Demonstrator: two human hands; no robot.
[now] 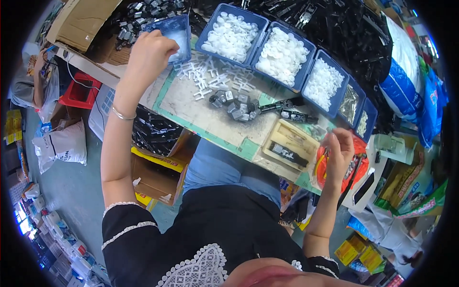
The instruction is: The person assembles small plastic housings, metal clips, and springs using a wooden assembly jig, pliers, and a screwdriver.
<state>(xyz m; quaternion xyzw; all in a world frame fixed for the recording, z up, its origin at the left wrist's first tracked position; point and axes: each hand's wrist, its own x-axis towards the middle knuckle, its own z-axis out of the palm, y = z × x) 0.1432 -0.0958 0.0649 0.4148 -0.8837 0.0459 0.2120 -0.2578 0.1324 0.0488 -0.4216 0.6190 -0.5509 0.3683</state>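
My left hand (149, 56) is at the near side of a blue bin (185, 25) with a whitish inside. Its fingers are curled in, and whatever they hold, if anything, is hidden. To the right, my right hand (338, 152) is raised with loosely bent fingers apart and nothing visible in them. It is beside a cream fixture (306, 138) that holds a black and clear part (288, 154). Under and beside this hand lies an orange-red bag or tray (362, 152) with yellow-handled pliers (320, 166).
White branched plastic pieces (205, 76), grey-clear blocks (239, 106) and black assemblies (299, 116) lie on the worktop. Blue bins of white discs (229, 36) and small white parts (325, 83) line the back. A cardboard box (86, 24) stands far left; black parts heap behind.
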